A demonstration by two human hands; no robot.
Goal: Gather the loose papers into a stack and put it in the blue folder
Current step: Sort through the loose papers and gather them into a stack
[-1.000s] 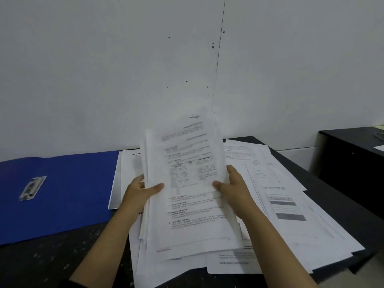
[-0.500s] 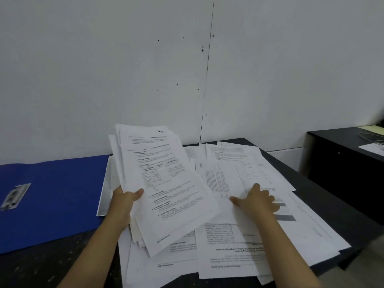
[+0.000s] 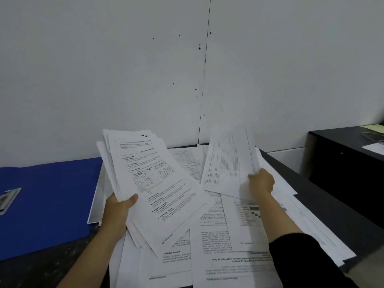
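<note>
Person at a dark table point(image 3: 324, 206), seen from above the forearms. The left hand point(image 3: 117, 208) is closed on a thick, uneven stack of papers point(image 3: 153, 183), thumb on the printed top sheet and fingers hidden beneath; the stack is gripped at its lower left edge, raised off the table and fanned up and to the right of the hand, its far corners tilted toward the wall point(image 3: 145, 69). The right hand point(image 3: 260, 181) pinches a single sheet point(image 3: 228, 161) at its lower right edge; the sheet stands lifted and blurred, rising up and to the left of the hand. A clear gap separates the sheet from the stack. Beneath both hands, loose papers point(image 3: 218, 242) lie overlapped across the table, some printed side up and turned upside down to the viewer. The blue folder point(image 3: 47, 196) lies open and flat to the left of the left hand, just beside the spread of papers, with a metal clip point(image 3: 8, 199) on its inner face. A second dark desk point(image 3: 349, 159) stands apart at far right.
</note>
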